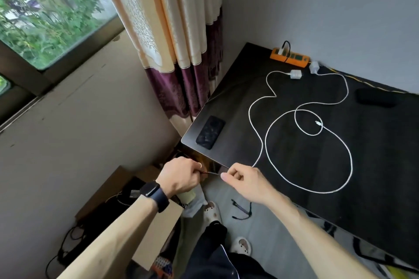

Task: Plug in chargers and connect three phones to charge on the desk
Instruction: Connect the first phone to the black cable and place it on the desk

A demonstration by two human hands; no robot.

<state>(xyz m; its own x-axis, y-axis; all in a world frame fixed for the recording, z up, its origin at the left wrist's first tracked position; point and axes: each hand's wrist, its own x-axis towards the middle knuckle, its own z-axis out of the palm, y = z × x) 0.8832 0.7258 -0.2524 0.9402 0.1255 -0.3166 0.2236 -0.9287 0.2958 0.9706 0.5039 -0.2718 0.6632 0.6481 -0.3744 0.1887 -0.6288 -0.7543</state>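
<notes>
Head view. Your left hand (181,174) is closed, its fingers curled round one end of a dark braided cable (209,173). Your right hand (243,180) pinches the same cable between thumb and forefinger, with the other fingers folded in. Both hands sit just off the near left corner of the desk (374,154), and a short stretch of cable runs taut between them. A watch (154,192) is on your left wrist.

On the desk, one phone (210,132) lies flat near the left edge with no lead attached. An orange power strip (290,56) lies at the back against the wall, with one white plug (282,49) seated in it. Two white adapters lie loose just in front of the strip: the nearer adapter (295,74) and the further adapter (314,67). The first white cable (249,111) runs from the nearer adapter to the desk edge beside your right hand; whether you hold it cannot be told. The second white cable (347,90) loops widely, its free connector (318,123) resting mid-desk. A dark oblong item (376,97) lies far right and cannot be identified.
</notes>
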